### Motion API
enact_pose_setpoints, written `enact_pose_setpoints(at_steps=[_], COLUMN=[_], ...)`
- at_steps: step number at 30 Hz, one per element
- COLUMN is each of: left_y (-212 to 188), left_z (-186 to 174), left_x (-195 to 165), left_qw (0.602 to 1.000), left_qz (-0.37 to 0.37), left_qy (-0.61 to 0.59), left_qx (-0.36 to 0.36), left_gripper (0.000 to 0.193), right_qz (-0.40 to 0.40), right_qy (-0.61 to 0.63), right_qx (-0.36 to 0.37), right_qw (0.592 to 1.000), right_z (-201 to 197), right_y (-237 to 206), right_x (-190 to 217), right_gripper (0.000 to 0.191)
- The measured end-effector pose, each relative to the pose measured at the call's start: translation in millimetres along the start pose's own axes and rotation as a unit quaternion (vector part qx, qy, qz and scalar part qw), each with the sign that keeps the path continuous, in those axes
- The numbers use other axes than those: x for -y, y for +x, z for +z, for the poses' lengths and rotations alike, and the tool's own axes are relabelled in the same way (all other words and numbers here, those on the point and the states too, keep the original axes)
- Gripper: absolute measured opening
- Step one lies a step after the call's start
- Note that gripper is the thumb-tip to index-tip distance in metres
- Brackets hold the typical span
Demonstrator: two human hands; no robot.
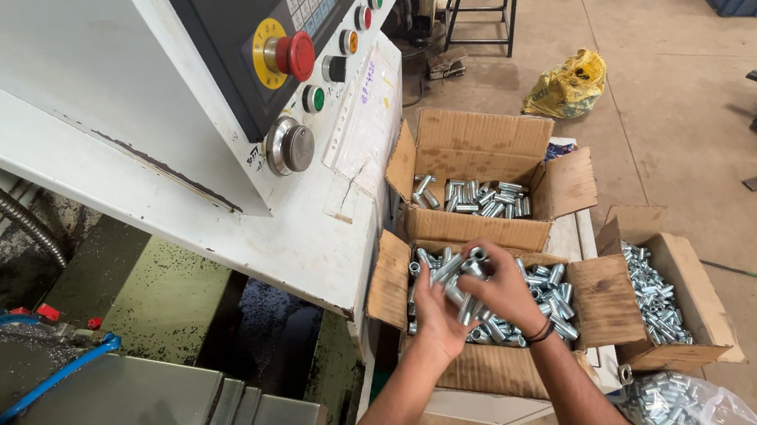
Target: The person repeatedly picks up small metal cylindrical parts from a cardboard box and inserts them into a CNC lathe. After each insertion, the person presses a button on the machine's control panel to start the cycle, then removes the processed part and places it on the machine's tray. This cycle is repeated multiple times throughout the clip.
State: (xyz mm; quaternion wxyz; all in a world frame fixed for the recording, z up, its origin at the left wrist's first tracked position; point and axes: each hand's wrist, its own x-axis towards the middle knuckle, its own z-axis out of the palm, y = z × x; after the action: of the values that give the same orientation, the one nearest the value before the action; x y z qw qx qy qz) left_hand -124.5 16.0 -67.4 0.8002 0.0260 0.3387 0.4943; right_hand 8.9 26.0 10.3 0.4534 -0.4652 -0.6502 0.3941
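Hands over middle cardboard box (607,294) of silver metal sleeves (548,292) — left hand (437,313) cupped, fingers curled around a bunch of sleeves; right hand (505,288) closed on several more, just beside it. 2 further boxes of sleeves adjacent — machine control panel (296,46) above.

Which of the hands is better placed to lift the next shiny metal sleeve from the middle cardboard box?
Probably the right hand: it lies palm-down on the shiny metal sleeves in the middle cardboard box, while the left hand already holds several.
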Motion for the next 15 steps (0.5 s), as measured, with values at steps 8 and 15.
enact_pose_setpoints(at_steps=[8,15], left_y=[9,5], left_z=[9,28], left_x=[12,18], left_qw=[0.998,0.993], left_qz=[-0.028,-0.053], left_qy=[-0.023,-0.060], left_qx=[0.053,0.083], left_gripper=[0.067,0.073], right_qz=[-0.150,-0.183], right_qy=[-0.287,-0.363], right_qx=[-0.122,-0.221], right_qw=[0.938,0.887], right_z=[37,31], right_y=[-24,-26], right_x=[49,37], right_gripper=[0.033,0.041])
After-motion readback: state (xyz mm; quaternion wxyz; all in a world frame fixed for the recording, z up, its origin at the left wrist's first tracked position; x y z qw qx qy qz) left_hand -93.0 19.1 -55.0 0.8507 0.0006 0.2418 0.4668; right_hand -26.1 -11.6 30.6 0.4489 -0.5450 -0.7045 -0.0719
